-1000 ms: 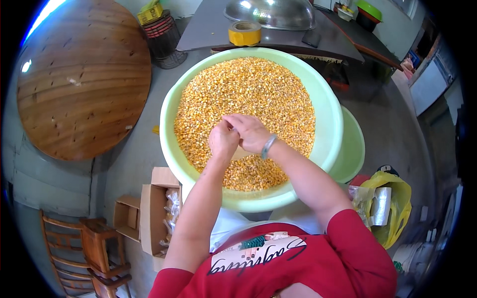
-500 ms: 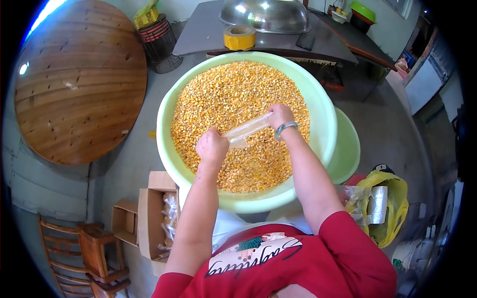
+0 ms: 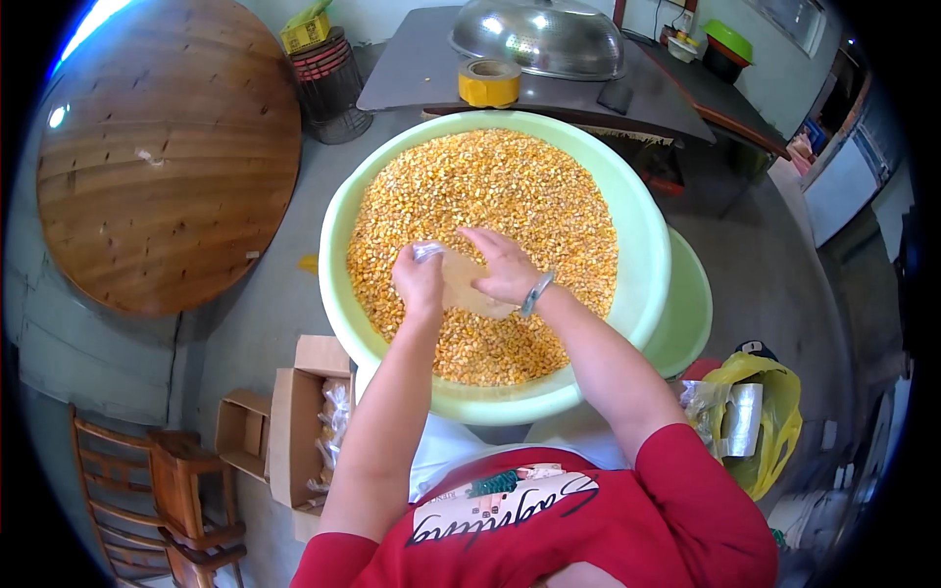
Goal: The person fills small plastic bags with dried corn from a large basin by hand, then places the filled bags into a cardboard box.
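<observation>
Yellow corn kernels point(image 3: 490, 181) fill a wide pale green tub point(image 3: 642, 294) in front of me. Over the kernels, my left hand point(image 3: 420, 279) is closed on the gathered edge of a clear plastic bag point(image 3: 466, 286). The bag hangs to the right of that hand and looks flat, with nothing visible inside. My right hand point(image 3: 503, 267) has its fingers spread, over the bag's right side. I cannot tell whether its thumb touches the plastic. A bracelet point(image 3: 536, 292) circles my right wrist.
A roll of yellow tape point(image 3: 489, 83) and a metal colander point(image 3: 537, 37) sit on the grey table point(image 3: 417, 59) beyond the tub. An open cardboard box point(image 3: 294, 431) holding clear packages stands at left. At right are a yellow plastic bag point(image 3: 774, 431) and another green tub point(image 3: 691, 304).
The bag was stretched between both closed hands. My right hand has let go of its end, opened and moved left and down; the left hand still grips the bag.
</observation>
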